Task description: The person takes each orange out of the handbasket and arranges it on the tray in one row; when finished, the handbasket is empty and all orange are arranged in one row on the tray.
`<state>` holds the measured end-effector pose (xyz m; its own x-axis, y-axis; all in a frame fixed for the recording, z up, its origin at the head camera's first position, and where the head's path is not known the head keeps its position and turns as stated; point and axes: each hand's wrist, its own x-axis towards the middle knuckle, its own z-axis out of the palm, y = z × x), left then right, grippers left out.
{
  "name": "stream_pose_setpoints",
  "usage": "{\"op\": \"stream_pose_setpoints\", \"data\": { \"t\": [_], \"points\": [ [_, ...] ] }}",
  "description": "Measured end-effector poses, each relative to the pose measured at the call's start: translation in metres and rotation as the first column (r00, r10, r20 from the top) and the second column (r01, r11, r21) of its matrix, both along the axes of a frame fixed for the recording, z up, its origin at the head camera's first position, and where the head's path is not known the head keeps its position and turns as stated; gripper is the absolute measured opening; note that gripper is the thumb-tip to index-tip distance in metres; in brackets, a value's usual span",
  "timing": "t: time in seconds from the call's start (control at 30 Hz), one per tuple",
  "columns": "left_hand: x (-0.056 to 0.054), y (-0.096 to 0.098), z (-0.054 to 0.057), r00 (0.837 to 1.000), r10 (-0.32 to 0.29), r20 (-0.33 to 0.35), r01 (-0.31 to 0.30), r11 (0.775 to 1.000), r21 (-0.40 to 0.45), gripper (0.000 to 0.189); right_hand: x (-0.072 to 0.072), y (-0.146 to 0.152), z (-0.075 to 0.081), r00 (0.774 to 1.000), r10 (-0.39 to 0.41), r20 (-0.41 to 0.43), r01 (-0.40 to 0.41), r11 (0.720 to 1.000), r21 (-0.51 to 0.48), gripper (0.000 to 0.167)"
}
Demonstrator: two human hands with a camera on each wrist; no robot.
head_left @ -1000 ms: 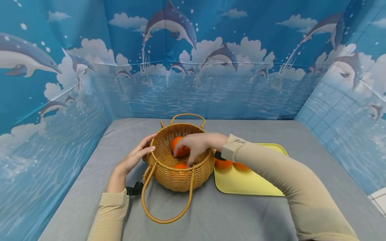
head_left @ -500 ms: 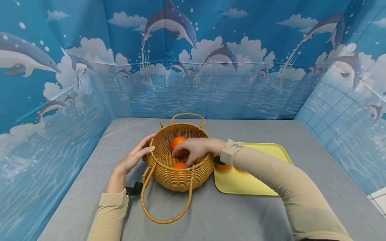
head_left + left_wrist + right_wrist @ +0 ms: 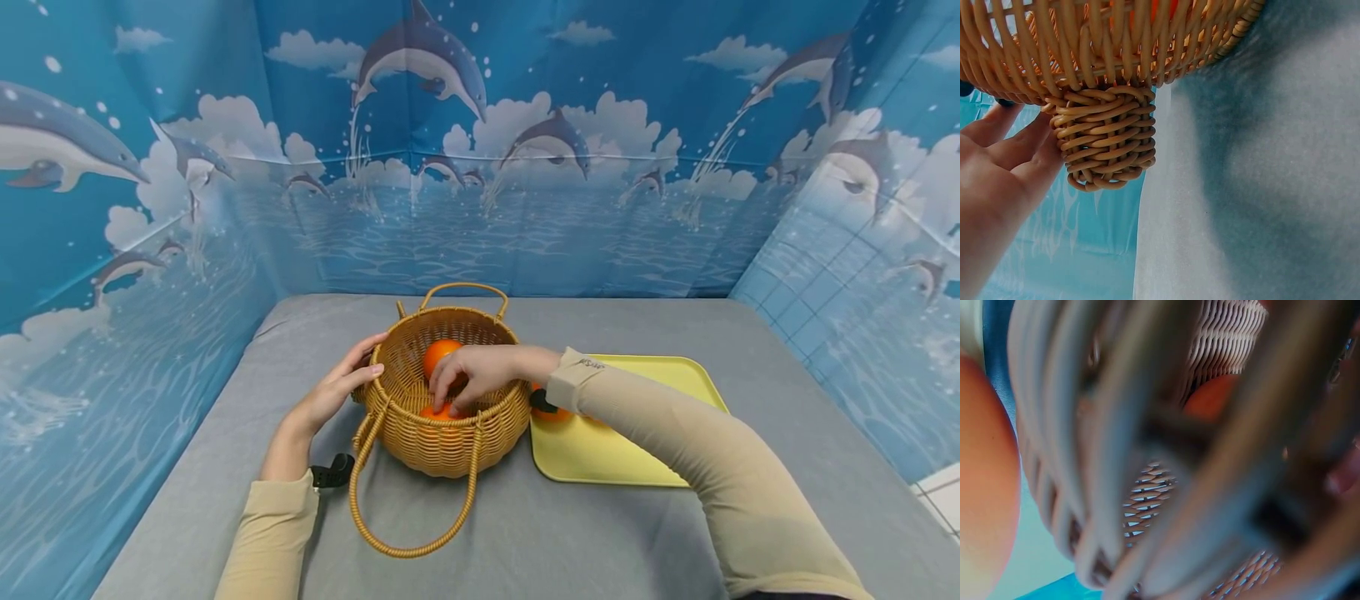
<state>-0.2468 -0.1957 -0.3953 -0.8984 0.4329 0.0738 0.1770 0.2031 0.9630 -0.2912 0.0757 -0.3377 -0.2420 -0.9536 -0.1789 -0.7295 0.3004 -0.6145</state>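
Note:
A round wicker basket stands on the table in the head view. My left hand rests on its left side, thumb and fingertips against the rim; the left wrist view shows that hand's fingers fairly straight beside a woven block. My right hand reaches in over the right rim. Its bent fingertips touch the top of the nearer orange. Behind them lies another orange inside the basket. Blurred wicker bars fill most of the right wrist view, with an orange seen between them.
A yellow tray lies right of the basket, partly under my right forearm. On it an orange sits close to the basket wall. One basket handle hangs down at the front; the other handle stands up behind.
My right hand's fingers have shifted from beside the farther orange toward the nearer one and now touch it. The nearer orange has moved slightly left. My left hand stays on the basket.

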Motion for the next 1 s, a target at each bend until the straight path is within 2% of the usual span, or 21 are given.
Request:
{"op": "stream_pose_setpoints", "data": {
  "t": [0.17,0.37,0.6,1.0],
  "points": [
    [-0.0005,-0.0009,-0.0019,1.0,-0.002,0.008,0.002,1.0,0.002,0.055,-0.0003,-0.0015,-0.0028,0.999,0.007,-0.047,-0.007,1.0,0.008,0.021],
    [-0.0008,-0.0013,-0.0029,1.0,-0.003,0.009,0.003,1.0,0.004,0.055,-0.0005,-0.003,-0.005,0.992,0.052,-0.117,-0.049,0.998,0.029,0.03],
    [0.0001,-0.0016,-0.0008,1.0,-0.001,-0.001,0.001,1.0,0.009,0.054,0.0001,-0.0041,-0.0034,0.98,0.041,-0.192,-0.034,0.999,0.039,0.037],
    [0.0002,-0.0013,-0.0018,1.0,-0.001,0.006,0.001,1.0,0.005,0.054,0.0003,-0.006,-0.0064,0.984,0.009,-0.175,0.009,0.995,0.102,0.045]
  ]
}}
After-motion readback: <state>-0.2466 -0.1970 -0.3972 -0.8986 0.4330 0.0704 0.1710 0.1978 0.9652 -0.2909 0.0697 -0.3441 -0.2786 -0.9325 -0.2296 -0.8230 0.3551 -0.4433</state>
